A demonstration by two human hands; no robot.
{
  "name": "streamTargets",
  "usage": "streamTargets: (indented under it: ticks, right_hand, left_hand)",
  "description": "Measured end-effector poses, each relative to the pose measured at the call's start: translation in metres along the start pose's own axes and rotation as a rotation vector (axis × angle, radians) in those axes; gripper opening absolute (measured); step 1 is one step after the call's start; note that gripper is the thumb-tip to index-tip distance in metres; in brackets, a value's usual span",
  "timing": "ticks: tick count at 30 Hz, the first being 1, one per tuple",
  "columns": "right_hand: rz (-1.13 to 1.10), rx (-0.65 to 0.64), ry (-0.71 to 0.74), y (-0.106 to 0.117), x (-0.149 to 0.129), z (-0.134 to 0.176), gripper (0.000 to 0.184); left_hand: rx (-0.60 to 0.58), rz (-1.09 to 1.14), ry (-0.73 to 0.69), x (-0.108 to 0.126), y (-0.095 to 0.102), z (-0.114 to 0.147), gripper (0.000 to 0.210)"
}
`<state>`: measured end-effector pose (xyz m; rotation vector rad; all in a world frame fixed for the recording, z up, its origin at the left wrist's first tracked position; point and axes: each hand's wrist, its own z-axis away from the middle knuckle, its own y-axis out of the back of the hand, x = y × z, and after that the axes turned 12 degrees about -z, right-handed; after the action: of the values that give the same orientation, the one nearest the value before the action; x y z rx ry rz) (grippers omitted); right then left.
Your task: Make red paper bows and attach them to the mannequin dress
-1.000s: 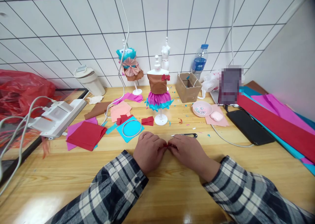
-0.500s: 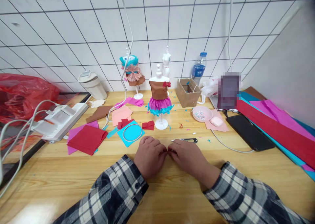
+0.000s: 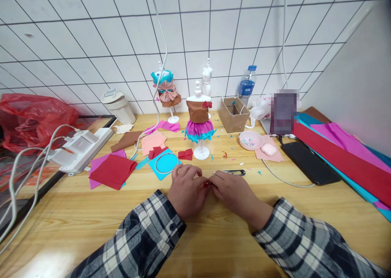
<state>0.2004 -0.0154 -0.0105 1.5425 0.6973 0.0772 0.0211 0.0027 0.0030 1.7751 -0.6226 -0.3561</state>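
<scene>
My left hand and my right hand meet above the wooden table, fingertips pinched together. Between them shows a small piece of red crepe paper, mostly hidden by the fingers. Just beyond my right hand lies a pair of thread snips with a black handle. Past my left hand a thin ring rests on a blue paper square. Farther back stands a small white mannequin in a brown top with a red bow, and a purple skirt edged in blue.
Red paper squares lie at the left near a power strip. At the back are a dressed mannequin, a cardboard box and a bottle. A pink bowl and a black phone sit at right.
The fingers of my left hand have lifted and shifted a little, and a bit of red paper now shows between the fingertips. The view has tilted slightly.
</scene>
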Motion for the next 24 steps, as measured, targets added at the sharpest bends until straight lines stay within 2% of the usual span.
streamTargets:
  ticks: [9,17,24]
  right_hand:
    - [-0.016,0.031,-0.005,0.0014,-0.0003,0.0006,0.018]
    - [0.005,0.021,0.063,0.0006,0.0001,0.0019,0.015]
    - [-0.033,0.002,0.038,0.0039,-0.0008,0.0031,0.016]
  left_hand:
    - [0.036,-0.053,0.031,0.0036,-0.0005,-0.0013,0.012]
    - [-0.008,-0.010,0.031,0.0061,0.0060,-0.0002,0.015]
    - [-0.015,-0.008,0.038,0.0045,0.0041,-0.0008,0.015]
